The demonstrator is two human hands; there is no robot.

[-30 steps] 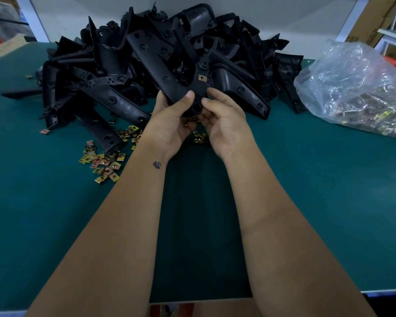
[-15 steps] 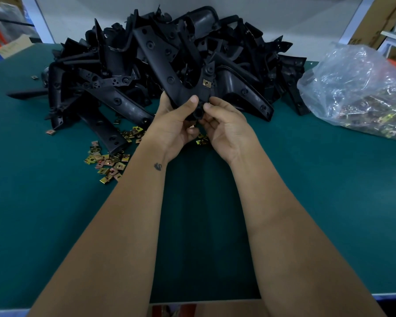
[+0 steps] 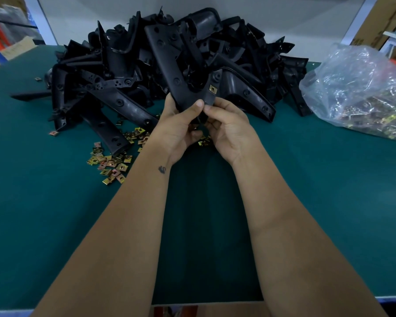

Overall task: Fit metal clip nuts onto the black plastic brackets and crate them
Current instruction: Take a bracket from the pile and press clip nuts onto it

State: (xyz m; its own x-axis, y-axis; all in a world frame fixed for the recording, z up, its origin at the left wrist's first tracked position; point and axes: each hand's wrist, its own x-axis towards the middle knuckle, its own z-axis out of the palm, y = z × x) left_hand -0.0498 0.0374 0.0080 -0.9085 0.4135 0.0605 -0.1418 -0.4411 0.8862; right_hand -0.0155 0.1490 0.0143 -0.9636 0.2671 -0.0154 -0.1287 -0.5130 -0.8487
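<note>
Head view: both hands hold one black V-shaped plastic bracket [image 3: 169, 72] up over the green table mat [image 3: 55, 213], in front of the big heap of black plastic brackets [image 3: 128, 72]. Left hand [image 3: 178, 131] grips the bracket's lower junction, thumb laid flat on its front face, the other fingers curled behind. Right hand [image 3: 231, 126] pinches the same junction from the right side, thumb tip almost touching the left thumb, fingers curled underneath. Whether the right hand also holds a nut, cannot tell; it is hidden by the fingers.

One brass-coloured square metal clip nut [image 3: 212, 89] already sits on the bracket's short right arm, just above the right thumb. Loose gold-coloured clip nuts [image 3: 111, 164] lie scattered on the mat left of the left forearm, a few more under the hands. A clear plastic bag of clip nuts [image 3: 361, 92] rests at far right. No crate in view.

Handling judgement: the bracket looks light, stiff and smooth moulded, so best taken at the thick junction, as now, leaving the arm ends free for clips. The nuts look small, springy and sharp-edged, easy to drop; pinch them by the flat sides and push them on squarely over an arm's edge.
</note>
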